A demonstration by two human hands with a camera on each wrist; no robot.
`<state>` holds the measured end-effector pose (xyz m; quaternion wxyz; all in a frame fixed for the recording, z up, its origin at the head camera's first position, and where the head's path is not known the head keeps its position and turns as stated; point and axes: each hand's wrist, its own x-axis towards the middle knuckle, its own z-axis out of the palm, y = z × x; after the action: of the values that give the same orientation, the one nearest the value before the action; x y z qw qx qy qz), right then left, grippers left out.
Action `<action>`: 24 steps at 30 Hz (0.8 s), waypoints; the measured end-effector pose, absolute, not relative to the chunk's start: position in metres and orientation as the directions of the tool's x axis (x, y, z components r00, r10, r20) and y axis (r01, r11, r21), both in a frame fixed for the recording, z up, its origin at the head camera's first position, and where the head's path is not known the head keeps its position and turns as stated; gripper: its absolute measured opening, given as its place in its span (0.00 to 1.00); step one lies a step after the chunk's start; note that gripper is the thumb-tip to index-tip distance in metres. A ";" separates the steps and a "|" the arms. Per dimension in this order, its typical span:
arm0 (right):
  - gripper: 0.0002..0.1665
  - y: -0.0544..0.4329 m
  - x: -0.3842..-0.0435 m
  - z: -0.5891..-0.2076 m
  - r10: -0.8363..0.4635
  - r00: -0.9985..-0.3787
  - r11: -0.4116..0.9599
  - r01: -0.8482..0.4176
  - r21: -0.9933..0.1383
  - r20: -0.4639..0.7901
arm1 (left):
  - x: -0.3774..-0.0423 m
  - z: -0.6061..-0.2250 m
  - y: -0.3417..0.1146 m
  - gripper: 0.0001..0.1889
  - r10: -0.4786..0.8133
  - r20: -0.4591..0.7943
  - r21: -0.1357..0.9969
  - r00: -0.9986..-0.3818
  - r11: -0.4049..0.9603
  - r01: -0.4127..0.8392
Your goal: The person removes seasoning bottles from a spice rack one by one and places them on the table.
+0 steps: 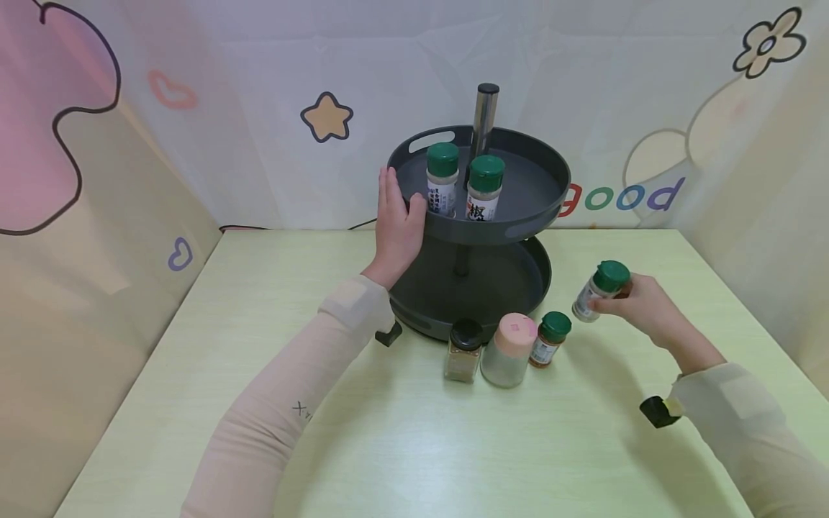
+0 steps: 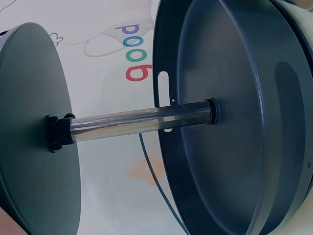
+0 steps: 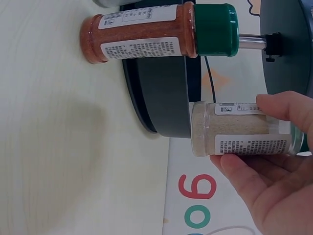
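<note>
My right hand (image 1: 644,309) holds a spice jar (image 3: 239,127) with a green cap and pale powder inside, tilted above the table to the right of the rack. Thumb and fingers pinch its sides near the cap. My left hand (image 1: 398,230) rests with straight fingers against the left rim of the upper tray of a dark two-tier rack (image 1: 505,232). In that tray stand two green-capped spice jars, a left one (image 1: 442,180) and a right one (image 1: 484,188). The lower tray (image 1: 447,298) shows a bare floor around its central post.
In front of the rack stand a black-lidded square jar (image 1: 463,352), a pink-lidded glass jar (image 1: 509,351) and a green-capped jar of red powder (image 1: 549,339). A printed cloth (image 1: 259,144) hangs behind the table (image 1: 414,446). A metal pole (image 1: 483,119) rises above the upper tray.
</note>
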<state>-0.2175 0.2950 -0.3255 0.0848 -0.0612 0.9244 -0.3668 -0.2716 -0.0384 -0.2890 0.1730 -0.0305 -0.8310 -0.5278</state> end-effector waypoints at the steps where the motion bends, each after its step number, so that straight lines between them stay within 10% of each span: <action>1: 0.33 0.295 -0.218 -0.327 -0.177 -0.977 0.724 -0.048 -0.688 -0.117 | -0.272 -0.289 -0.038 0.33 -0.132 0.320 0.866 -0.938 0.441 0.234; 24: 0.28 0.296 -0.218 -0.348 -0.222 -0.965 0.703 -0.061 -0.709 -0.137 | -0.272 -0.290 -0.038 0.33 -0.133 0.319 0.863 -0.938 0.449 0.230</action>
<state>-0.2181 0.2963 -0.3477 0.1063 -0.0772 0.9165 -0.3779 -0.2723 -0.0383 -0.2895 0.1732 -0.0289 -0.8334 -0.5240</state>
